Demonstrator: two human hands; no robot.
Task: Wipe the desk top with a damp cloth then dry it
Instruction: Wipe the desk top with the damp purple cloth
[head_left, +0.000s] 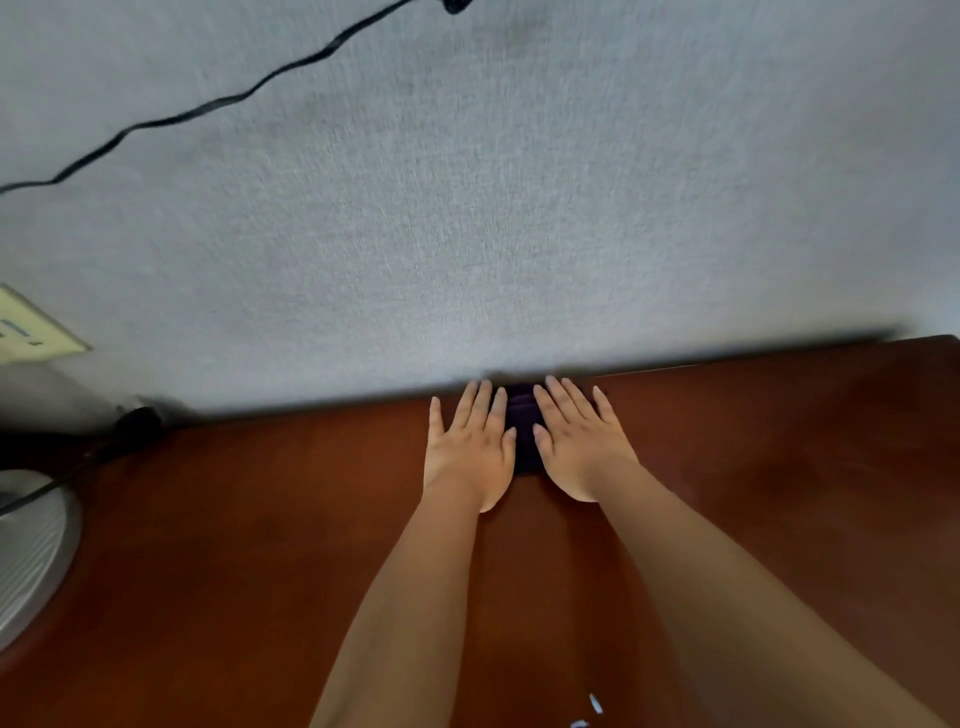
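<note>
Cloth (521, 431), dark and folded, lies at the desk's (260, 519) 12 o'clock edge against the wall, long axis 6-to-12. Left hand (470, 447) and right hand (582, 441) press flat on it, fingers straight, equally near.

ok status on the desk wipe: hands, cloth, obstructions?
Left hand and right hand flat, fingers straight, pressing dark cloth at desk back edge by the wall. Black cable and grey round object far left.
</note>
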